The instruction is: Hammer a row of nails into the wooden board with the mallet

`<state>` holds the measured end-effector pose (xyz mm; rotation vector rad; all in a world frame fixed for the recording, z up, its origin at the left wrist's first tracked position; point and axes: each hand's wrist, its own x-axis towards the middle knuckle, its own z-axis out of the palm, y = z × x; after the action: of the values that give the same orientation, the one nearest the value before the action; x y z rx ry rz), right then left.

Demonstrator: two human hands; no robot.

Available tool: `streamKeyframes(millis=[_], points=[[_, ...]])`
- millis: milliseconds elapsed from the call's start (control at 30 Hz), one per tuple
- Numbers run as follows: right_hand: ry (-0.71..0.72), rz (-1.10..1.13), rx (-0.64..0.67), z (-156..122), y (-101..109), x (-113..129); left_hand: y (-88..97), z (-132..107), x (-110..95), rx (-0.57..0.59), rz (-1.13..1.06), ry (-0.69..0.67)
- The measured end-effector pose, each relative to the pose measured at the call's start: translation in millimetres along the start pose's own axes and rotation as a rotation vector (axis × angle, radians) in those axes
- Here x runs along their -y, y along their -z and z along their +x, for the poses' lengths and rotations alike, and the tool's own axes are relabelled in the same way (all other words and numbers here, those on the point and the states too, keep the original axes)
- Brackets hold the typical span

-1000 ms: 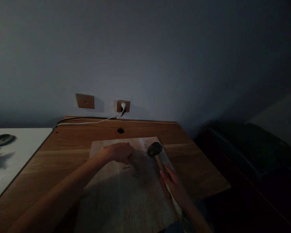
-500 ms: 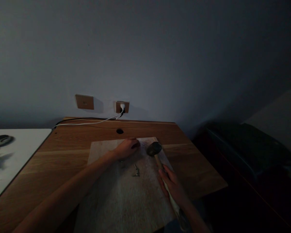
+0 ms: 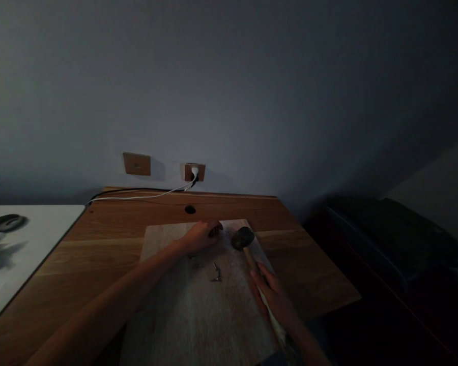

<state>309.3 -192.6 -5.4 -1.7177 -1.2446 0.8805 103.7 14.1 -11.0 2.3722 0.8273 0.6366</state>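
Note:
My right hand (image 3: 270, 291) is wrapped round the wooden handle of a mallet (image 3: 242, 238) with a dark, rounded head. The mallet's head is low over the far right part of a pale wooden board (image 3: 191, 310). Near the board's far edge is my left hand (image 3: 206, 235), its fingers curled and bent down toward the surface. What those fingertips hold, if anything, is too dark and small to make out. Several small metal screws or nails (image 3: 216, 272) lie on the board, nearer to me than my left hand.
Beneath the board is a brown wooden desk (image 3: 309, 264) with a round cable hole (image 3: 190, 209). White and black cables (image 3: 137, 197) run along its back to a wall socket (image 3: 194, 172). On the left, a white surface (image 3: 34, 249) carries a dark round object (image 3: 5, 222).
The whole view has shifted slightly, so everything appears a little lower. Both hands and the mallet stay almost in place, with the left fingers a touch more raised.

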Motion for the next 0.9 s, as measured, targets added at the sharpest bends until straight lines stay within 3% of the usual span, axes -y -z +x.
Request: streamKeyframes(millis=[200,400,733,900], points=[[-0.077,0.081,0.102,1,-16,25,-2.3,2,2,0.0,-0.005,0.012],[0.0,0.133,0.087,14,-36,40,-0.8,3,1,-0.002,-0.067,0.002],[-0.021,0.156,0.047,20,-43,36,-3.0,3,2,-0.015,-0.168,0.073],[-0.029,0.159,0.135,20,-44,35,-4.9,3,6,-0.038,-0.187,0.057]])
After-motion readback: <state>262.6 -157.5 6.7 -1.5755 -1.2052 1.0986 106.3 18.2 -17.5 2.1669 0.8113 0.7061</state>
